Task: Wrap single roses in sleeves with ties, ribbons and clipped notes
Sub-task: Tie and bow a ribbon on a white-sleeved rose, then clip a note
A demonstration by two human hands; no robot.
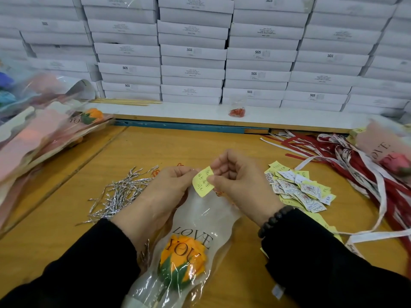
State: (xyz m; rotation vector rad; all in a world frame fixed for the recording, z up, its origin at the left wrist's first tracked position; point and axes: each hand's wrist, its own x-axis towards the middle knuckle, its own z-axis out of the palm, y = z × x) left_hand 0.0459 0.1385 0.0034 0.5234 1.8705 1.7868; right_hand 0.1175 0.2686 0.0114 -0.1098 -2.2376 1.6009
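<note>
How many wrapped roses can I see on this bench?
3 clearly: an orange rose in the sleeve under the hands, another orange rose on the left pile, and a pink rose far right. The blurred left pile may hide more.

Wooden table (178, 147): silver ties (120, 194), notes (298, 190), ribbons (360, 165), sleeved rose (184, 258).

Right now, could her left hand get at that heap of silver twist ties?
Probably yes, but not freely: the left hand is pinching the top of the sleeve by the yellow note. The silver twist ties lie just beside it on open table, nothing between.
</note>
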